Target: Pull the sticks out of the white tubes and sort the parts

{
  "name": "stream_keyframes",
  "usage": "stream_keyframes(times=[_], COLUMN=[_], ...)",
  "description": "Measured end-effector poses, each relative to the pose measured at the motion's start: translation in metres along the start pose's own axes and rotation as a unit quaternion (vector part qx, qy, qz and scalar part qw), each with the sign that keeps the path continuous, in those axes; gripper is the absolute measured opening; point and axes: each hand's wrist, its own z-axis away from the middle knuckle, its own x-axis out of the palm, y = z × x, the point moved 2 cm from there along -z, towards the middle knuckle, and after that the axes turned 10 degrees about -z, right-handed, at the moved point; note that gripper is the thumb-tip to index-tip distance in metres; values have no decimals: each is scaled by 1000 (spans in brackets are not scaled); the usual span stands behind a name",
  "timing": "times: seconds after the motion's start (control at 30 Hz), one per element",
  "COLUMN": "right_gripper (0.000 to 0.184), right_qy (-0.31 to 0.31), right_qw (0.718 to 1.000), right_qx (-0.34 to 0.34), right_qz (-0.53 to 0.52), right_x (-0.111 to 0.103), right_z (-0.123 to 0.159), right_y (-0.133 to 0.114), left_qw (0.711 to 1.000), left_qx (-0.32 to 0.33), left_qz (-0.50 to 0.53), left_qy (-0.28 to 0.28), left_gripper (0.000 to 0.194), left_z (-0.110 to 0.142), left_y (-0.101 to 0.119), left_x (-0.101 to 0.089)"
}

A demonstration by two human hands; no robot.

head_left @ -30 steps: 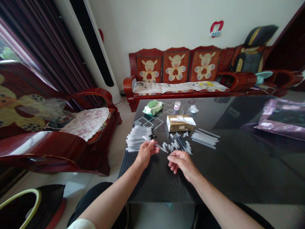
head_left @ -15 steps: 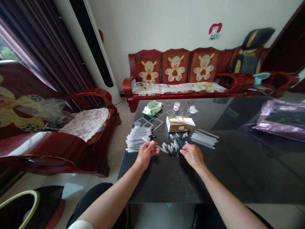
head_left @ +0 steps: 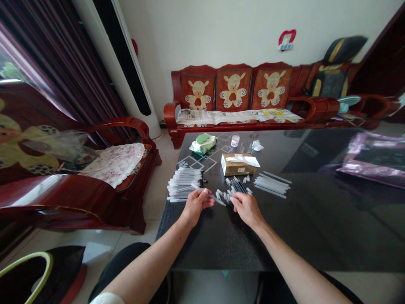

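Note:
My left hand (head_left: pixel 196 205) is closed around a slim translucent pen barrel (head_left: pixel 212 197), which slants down to the right between thumb and fingers. My right hand (head_left: pixel 247 207) has its fingertips pinched at the near edge of the loose pen caps (head_left: pixel 221 195); what they hold, if anything, is hidden. Just beyond that hand lie dark pen refills (head_left: pixel 238 184) in a bundle. A stack of frosted pens (head_left: pixel 183 182) with dark ends rests left of the caps. More clear barrels (head_left: pixel 271 185) lie in a row to the right.
Behind the pen parts stands a gold tissue box (head_left: pixel 238 169). Farther back are a green wipes pack (head_left: pixel 203 143), a small white tub (head_left: pixel 235 140) and crumpled tissue (head_left: pixel 257 145). A purple plastic-wrapped item (head_left: pixel 354 158) sits on the right of the dark table (head_left: pixel 303 236).
My right hand has moved left from the dark refills to the loose caps, closer to my left hand. My left hand keeps hold of the pen barrel and has barely shifted.

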Motion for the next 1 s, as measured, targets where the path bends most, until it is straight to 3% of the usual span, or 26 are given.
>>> stream_keyframes(times=[0.07, 0.17, 0.3, 0.4, 0.57, 0.67, 0.8, 1.0], right_gripper=[38, 34, 29, 27, 25, 27, 31, 29], right_qy=[-60, -118, -140, -142, -122, -41, 53, 28], right_qw=[994, 979, 971, 974, 987, 996, 964, 944], right_qx=[-15, -4, 16, 12, 30, 81, 126, 136], right_qz=[-90, -167, -191, -177, -102, 8, 229, 300], right_x=[7, 16, 17, 6, -34, -60, -73, -60], right_z=[6, 14, 18, 15, 3, -5, -9, -10], right_y=[-6, -13, -17, -17, 2, 20, 32, 31], left_qw=[1000, 1000, 1000, 1000, 993, 987, 991, 999], left_qx=[-2, -3, 1, 10, 60, 87, 67, 27], left_qz=[-3, -6, -6, -1, 35, 51, 41, -3], left_qy=[-10, -19, -11, 15, 99, 126, 105, 27], left_gripper=[34, 34, 33, 31, 28, 28, 29, 33], left_z=[0, 2, 2, -2, -13, -16, -12, -5], left_y=[-2, -2, 3, 11, 22, 25, 24, 18], left_x=[0, -1, -2, -6, -25, -35, -29, -11])
